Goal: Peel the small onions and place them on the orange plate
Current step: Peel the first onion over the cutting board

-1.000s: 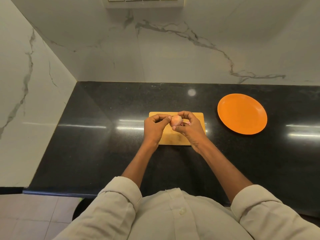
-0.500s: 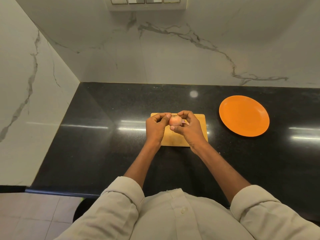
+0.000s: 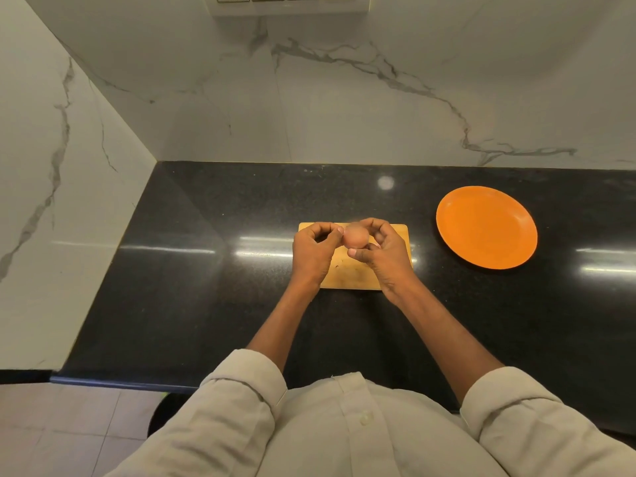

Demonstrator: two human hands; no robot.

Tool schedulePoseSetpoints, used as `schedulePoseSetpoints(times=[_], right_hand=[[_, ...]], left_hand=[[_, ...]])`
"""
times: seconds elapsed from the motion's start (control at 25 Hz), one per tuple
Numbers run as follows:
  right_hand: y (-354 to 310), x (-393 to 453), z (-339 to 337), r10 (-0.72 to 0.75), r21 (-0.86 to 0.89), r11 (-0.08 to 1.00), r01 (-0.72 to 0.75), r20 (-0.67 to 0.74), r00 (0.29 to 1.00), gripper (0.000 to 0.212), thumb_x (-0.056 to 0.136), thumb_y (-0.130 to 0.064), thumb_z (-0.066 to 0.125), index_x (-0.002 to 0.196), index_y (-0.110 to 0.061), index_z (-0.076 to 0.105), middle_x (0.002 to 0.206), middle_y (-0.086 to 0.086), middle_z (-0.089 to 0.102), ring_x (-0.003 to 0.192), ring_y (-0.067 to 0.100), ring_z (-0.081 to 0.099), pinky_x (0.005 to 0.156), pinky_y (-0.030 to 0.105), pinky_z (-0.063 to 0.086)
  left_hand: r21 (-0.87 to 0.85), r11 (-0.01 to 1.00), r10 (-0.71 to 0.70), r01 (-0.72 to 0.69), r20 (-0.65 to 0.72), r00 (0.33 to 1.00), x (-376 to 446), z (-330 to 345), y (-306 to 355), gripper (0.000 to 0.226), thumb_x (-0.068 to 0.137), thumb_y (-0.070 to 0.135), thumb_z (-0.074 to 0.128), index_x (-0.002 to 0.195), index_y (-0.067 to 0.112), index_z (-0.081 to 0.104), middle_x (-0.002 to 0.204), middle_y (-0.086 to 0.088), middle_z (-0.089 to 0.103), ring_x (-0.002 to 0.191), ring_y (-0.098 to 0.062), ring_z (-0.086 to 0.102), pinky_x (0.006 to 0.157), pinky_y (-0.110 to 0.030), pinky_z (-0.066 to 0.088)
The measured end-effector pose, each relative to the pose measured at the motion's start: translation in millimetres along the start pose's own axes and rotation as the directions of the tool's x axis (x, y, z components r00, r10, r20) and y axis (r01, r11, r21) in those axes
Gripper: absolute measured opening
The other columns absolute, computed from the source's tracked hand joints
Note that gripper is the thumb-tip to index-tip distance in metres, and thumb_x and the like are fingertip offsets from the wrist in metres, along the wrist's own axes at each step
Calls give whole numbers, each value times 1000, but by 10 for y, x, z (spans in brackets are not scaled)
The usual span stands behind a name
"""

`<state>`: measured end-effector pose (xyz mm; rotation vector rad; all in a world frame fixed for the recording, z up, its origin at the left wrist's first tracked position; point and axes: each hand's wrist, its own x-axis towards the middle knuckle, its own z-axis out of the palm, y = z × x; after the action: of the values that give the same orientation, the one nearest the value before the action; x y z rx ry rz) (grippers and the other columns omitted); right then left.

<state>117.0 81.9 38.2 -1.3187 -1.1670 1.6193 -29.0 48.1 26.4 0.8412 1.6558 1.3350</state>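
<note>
**Q:** What occupies the centre of the frame?

**A:** A small, round, pinkish-brown onion [image 3: 355,235], held above a rectangular pale wooden cutting board [image 3: 354,277] that lies on a glossy black stone countertop [image 3: 206,287]. The right hand [image 3: 385,256] cradles it, fingers arched over the top and thumb tucked beneath. The left hand [image 3: 315,251] is curled, its thumb and forefinger meeting at the onion's left side, apparently pinching at the skin; whether they hold a loose flap cannot be told.

**Q:** Where is the destination?

**A:** The round, shallow orange plate [image 3: 487,232] sits at right of centre, well apart from the board, on the same countertop. Nothing lies on it.

**Q:** How far along is the task, then?

**A:** By judgement, early. No peeled onion has reached the plate, and the one in hand looks to be mid-peel or only just started; its surface is too blurred to say how much skin remains. No other onions and no discarded peel can be made out, though the hands cover part of the board. Finishing this onion and setting it on the plate remain.

**Q:** Any brands, labels or writing?

**A:** None legible. A pale switch panel [image 3: 287,3] at the top edge, on the white veined marble wall [image 3: 344,98], shows no readable marking.
</note>
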Motion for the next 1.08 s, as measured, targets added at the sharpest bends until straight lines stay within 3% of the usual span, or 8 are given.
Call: schedulePoseSetpoints(times=[0.16,0.32,0.48,0.64,0.92,1.08], right_hand=[[61,1,-52,45,112,992,-48,33,998,63,77,14,82,123,-25,65,132,-1,70,124,23,67,101,43,60],[64,10,-60,44,129,990,-51,51,998,63,76,16,80,123,-24,64,131,-2,71,124,24,66,103,48,58],[19,12,-38,31,166,985,-40,62,998,62,77,17,79,123,-22,63,133,-2,71,124,24,67,100,47,60],[-11,3,-23,4,150,989,-17,85,996,60,79,18,77,121,-23,63,133,-3,70,123,25,68,99,45,61],[-3,-1,-93,34,331,939,-90,171,985,60,84,20,70,129,-18,60,132,1,72,128,29,66,104,42,56],[-29,13,-93,99,407,896,-178,207,973,61,87,14,71,140,-13,57,137,13,66,127,33,66,103,40,58]], left_hand=[[-22,1000,-11,10,-12,1000,-5,-9,-6,7,98,10,75,103,6,78,101,-9,79,100,-23,78,94,-46,65],[-56,998,-4,3,-22,1000,-20,-5,-7,8,97,8,76,102,4,74,101,-13,77,100,-28,78,94,-49,65],[-92,996,8,-7,8,1000,-75,-10,41,18,98,19,79,109,6,75,106,-8,78,102,-23,78,92,-42,66],[-26,1000,13,-13,-16,1000,-68,-23,25,5,98,13,77,102,9,78,99,-4,78,97,-21,78,91,-43,66],[-242,963,-121,114,-11,993,-63,-74,50,4,100,4,72,96,3,71,100,-17,77,98,-30,79,98,-49,63],[-309,942,-145,132,-19,989,-98,-103,36,7,98,3,74,96,2,67,107,-27,73,103,-35,78,98,-49,63]])
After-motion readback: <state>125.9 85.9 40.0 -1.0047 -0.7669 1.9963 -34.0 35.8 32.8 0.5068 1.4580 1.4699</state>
